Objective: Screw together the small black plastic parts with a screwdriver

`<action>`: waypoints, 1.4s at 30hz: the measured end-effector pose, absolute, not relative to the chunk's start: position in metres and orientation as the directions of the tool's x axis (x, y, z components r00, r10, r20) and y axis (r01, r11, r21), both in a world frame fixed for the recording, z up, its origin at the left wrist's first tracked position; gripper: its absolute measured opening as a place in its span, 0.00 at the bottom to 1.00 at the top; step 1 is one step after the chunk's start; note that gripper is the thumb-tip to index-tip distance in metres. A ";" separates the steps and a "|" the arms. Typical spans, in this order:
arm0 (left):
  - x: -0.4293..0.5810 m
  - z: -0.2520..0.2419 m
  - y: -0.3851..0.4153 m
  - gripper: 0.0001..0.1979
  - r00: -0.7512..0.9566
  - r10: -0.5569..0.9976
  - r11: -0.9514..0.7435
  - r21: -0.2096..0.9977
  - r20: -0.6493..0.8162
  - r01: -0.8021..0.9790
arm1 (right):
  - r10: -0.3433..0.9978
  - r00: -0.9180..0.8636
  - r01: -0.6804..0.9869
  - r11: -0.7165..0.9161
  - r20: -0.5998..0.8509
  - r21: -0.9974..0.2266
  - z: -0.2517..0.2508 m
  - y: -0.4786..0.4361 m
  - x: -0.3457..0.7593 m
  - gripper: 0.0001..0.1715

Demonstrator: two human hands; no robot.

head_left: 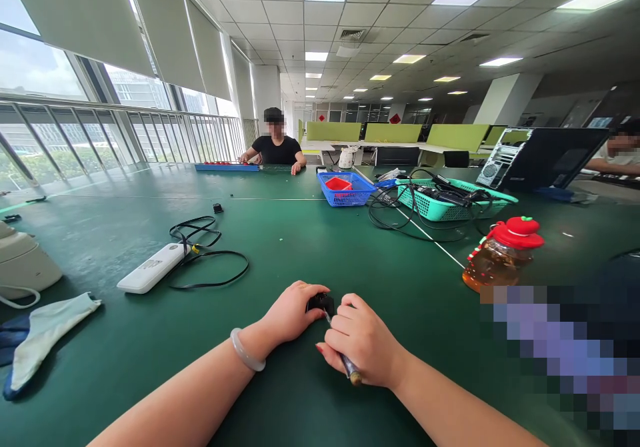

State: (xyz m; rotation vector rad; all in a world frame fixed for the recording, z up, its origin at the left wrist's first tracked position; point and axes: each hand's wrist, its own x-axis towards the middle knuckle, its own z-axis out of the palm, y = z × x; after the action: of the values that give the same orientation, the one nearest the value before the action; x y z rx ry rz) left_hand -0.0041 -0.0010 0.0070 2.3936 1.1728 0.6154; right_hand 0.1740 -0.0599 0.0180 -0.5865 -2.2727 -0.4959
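My left hand is closed around a small black part near the table's front middle, its thumb and fingers on either side; the part's kind is too small to make out. In my right hand is a slim screwdriver, fingers wrapped round the handle, whose brownish end sticks out below the palm. Its thin metal shaft slants up and left to the black part and seems to touch it. Fingers partly cover both things. A pale bangle circles my left wrist.
On the green table lie a white power strip with black cable and a glove at left. Farther off stand a blue basket, a teal basket of cables and a red-lidded jar. A person sits opposite.
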 end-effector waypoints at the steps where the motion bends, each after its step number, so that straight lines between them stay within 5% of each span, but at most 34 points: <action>1: -0.004 0.007 -0.001 0.21 0.547 0.812 -0.559 0.534 0.201 0.634 | 0.255 -0.622 0.538 0.826 0.741 0.168 0.019 -0.058 0.177 0.19; 32: -0.003 0.008 -0.001 0.25 0.476 0.864 -0.473 0.583 0.162 0.660 | 0.152 -0.610 0.498 0.837 0.778 0.227 0.014 -0.050 0.178 0.21; 34: -0.003 0.010 -0.002 0.24 0.477 0.864 -0.472 0.590 0.162 0.656 | 0.207 -0.553 0.515 0.846 0.807 0.136 0.014 -0.049 0.181 0.21; 37: -0.003 0.012 -0.002 0.23 0.489 0.860 -0.473 0.594 0.147 0.651 | 0.429 -0.347 0.534 0.821 0.834 -0.200 0.014 -0.046 0.188 0.21; 42: -0.004 0.012 -0.001 0.27 0.515 0.847 -0.487 0.582 0.132 0.651 | 0.801 0.062 0.414 0.522 0.595 -0.746 0.007 -0.032 0.200 0.28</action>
State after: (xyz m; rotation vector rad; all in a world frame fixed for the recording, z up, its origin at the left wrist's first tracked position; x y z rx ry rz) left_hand -0.0037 -0.0012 0.0122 2.2947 1.2254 0.5636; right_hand 0.2003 -0.0324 0.0067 -1.0770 -1.5583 0.4019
